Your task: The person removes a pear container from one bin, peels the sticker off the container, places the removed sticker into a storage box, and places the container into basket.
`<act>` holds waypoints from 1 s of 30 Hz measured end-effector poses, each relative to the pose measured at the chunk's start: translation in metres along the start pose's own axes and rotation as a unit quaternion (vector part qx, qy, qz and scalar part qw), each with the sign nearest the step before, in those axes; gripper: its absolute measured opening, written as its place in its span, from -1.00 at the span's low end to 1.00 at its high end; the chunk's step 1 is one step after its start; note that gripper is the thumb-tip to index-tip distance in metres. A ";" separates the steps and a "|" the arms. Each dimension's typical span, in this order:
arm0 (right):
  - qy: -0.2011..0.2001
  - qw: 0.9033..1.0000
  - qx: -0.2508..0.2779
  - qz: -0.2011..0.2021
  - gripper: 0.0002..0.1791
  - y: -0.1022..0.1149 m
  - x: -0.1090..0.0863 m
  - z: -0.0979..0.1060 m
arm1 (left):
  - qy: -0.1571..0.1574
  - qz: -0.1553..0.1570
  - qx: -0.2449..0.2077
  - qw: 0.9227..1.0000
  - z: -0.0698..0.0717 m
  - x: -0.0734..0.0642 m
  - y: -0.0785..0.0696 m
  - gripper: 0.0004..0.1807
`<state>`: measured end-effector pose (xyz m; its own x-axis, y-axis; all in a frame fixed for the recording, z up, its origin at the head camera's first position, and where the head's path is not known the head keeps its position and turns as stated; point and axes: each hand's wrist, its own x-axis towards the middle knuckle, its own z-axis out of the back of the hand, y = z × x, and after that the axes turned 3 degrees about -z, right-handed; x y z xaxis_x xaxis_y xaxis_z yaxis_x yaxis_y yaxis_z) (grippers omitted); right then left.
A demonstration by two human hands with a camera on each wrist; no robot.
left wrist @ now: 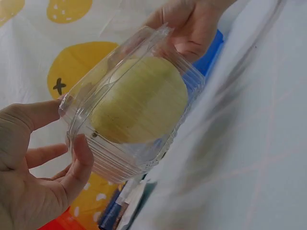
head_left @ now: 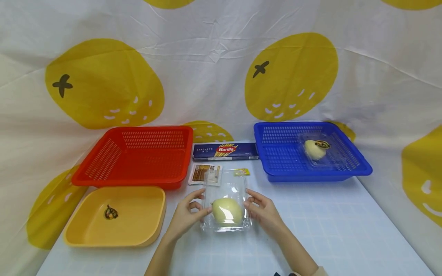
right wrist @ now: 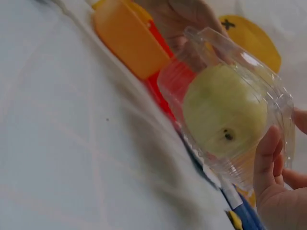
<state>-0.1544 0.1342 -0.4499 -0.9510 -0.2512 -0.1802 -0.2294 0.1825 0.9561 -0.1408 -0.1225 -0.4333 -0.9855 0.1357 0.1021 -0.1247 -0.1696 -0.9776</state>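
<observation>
A clear plastic clamshell box point(head_left: 224, 186), its lid down, hangs a little above the table at the centre of the head view. Inside lies one pale yellow-green, pear-like fruit point(head_left: 227, 211), with a small dark spot at the end facing the right wrist view. My left hand point(head_left: 188, 214) pinches the box's left side between thumb and fingers. On the opposite side, my right hand point(head_left: 264, 212) grips the edge the same way. Both wrist views show the box point(left wrist: 108, 158) between the two hands, with a shadow on the table below.
Behind stand a red basket point(head_left: 155, 140) on the left and a blue basket point(head_left: 279, 153) holding another boxed fruit point(head_left: 315, 150). A yellow tray point(head_left: 138, 234) at front left contains a dark label point(head_left: 110, 212). Between the baskets lie a spaghetti box point(head_left: 226, 150), a brown-white packet point(head_left: 202, 172) and a small yellow packet point(head_left: 246, 171).
</observation>
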 end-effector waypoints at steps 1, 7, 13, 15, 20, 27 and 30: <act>0.009 1.000 0.005 0.006 -0.30 0.004 0.001 -0.001 | -0.002 -0.007 0.000 1.000 0.003 0.001 -0.004 -0.33; 0.053 0.998 0.022 0.036 -0.29 0.027 0.010 -0.014 | -0.025 -0.041 -0.005 0.999 0.021 0.008 -0.025 -0.40; 0.075 0.996 0.025 0.043 -0.25 0.048 0.019 -0.031 | -0.031 -0.065 -0.044 0.996 0.041 0.012 -0.043 -0.44; 0.083 0.995 0.025 0.047 -0.24 0.053 0.022 -0.036 | -0.019 -0.087 -0.042 0.995 0.049 0.012 -0.047 -0.43; 0.106 0.992 0.018 0.069 -0.25 0.065 0.032 -0.047 | 0.019 -0.134 -0.050 0.990 0.066 0.014 -0.051 -0.42; 0.110 0.992 0.010 0.068 -0.27 0.076 0.052 -0.066 | 0.006 -0.152 -0.067 0.986 0.086 0.018 -0.058 -0.44; 0.115 0.991 0.015 0.073 -0.26 0.079 0.060 -0.074 | -0.031 -0.150 -0.074 0.985 0.091 0.020 -0.060 -0.49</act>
<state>-0.2145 0.0633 -0.3680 -0.9032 -0.4289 0.0193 -0.1030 0.2601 0.9601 -0.1639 -0.1980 -0.3555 -0.9129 0.0965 0.3967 -0.3973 0.0140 -0.9176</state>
